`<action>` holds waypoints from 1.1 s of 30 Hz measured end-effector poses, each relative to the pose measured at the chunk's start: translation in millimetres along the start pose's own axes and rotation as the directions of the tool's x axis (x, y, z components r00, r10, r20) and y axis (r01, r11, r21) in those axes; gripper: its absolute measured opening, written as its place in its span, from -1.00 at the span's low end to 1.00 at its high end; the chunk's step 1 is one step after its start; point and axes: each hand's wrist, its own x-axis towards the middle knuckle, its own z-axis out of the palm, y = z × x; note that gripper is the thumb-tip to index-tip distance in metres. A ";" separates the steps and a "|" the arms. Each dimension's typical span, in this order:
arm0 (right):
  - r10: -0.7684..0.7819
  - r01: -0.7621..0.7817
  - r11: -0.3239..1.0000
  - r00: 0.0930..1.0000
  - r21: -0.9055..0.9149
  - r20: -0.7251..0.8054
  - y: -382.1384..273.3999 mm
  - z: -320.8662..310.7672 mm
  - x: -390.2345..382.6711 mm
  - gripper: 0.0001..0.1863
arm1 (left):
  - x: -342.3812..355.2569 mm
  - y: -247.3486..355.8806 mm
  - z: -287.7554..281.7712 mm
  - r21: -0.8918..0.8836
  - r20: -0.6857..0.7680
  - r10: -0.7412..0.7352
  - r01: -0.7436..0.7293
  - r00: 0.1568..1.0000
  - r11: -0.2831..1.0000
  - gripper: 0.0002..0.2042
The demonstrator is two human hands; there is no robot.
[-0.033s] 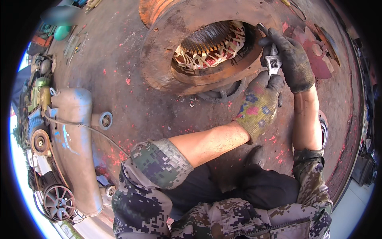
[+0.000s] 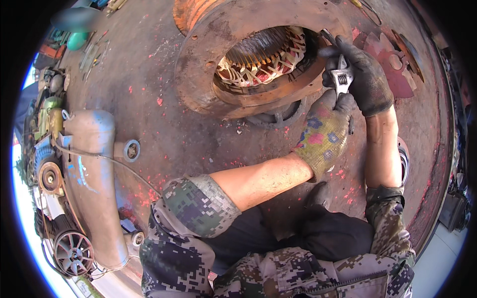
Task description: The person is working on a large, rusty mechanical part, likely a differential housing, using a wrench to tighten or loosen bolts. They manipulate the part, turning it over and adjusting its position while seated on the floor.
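Note:
My left hand, in a flower-patterned glove with a worn grey coating, is closed round the handle of a silver adjustable wrench. The wrench's jaw points away from me, towards the fingers of my right hand. That hand wears a dark, dirty coated glove and is closed, fingers bent round a short dark metal rod, perhaps a bolt; its tip sticks out past the fingers. Whether the jaw grips the rod is hidden. Both hands are beside the right rim of a rusty motor housing, with wound coils inside its round opening.
A dark spoked ring lies under the housing's near edge. Red metal plates lie at right. On the left stand a grey tank and a spoked pulley, with a hose running towards my left sleeve. Tools lie far left.
The wrench head has shifted very slightly to the right, and the fingers of my right hand have moved a little round it. Everything else stays put.

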 end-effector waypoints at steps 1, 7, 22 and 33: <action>0.012 -0.026 0.985 0.997 0.172 0.078 -0.2 2.0 -0.2 -0.50 | -5.0 9.6 1.9 -0.013 0.006 -0.030 0.030 1.000 0.999 -0.70; 0.077 -0.083 0.928 0.997 0.363 0.033 -3.8 11.1 -6.8 -0.52 | -11.0 8.5 5.1 -0.147 0.065 -0.096 0.104 0.993 0.984 -0.69; 0.054 -0.270 0.680 0.946 0.682 0.321 4.1 5.8 -22.9 -0.56 | -9.0 5.4 -2.4 0.199 0.130 0.105 -0.129 0.986 0.971 -0.69; 0.086 -0.094 0.909 0.996 0.405 0.039 7.1 16.0 -31.4 -0.41 | -3.1 2.8 -13.1 0.412 0.135 0.079 -0.128 0.988 0.902 -0.71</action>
